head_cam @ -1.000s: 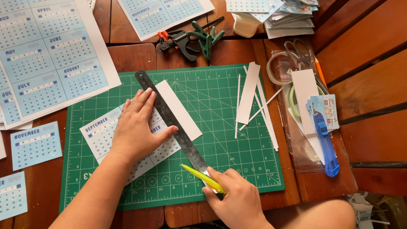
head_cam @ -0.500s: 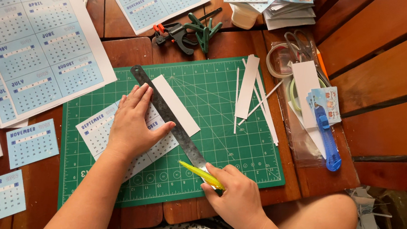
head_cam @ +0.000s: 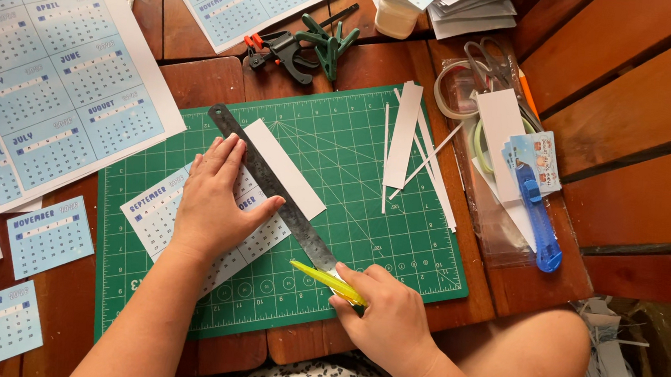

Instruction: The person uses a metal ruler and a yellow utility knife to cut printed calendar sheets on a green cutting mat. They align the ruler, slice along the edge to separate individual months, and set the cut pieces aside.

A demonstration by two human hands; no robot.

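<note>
R hand (head_cam: 384,320) gripping yellow craft knife (head_cam: 328,283), L hand (head_cam: 215,201) flat on steel ruler (head_cam: 274,187)

Knife tip sits at ruler's near end, w/ the ruler's long axis running diagonally away toward the far-left corner of the green cutting mat (head_cam: 396,243); L palm pins ruler and calendar sheet (head_cam: 154,210) (white strip (head_cam: 284,167) showing on ruler's right side). R hand is nearer the blade end. Paper offcuts (head_cam: 405,134) lie by mat's far-right corner; blue cutter (head_cam: 537,220) beyond its right edge

The right hand (head_cam: 384,320) has drawn the yellow knife (head_cam: 326,282) down past the ruler's (head_cam: 274,187) end
</note>
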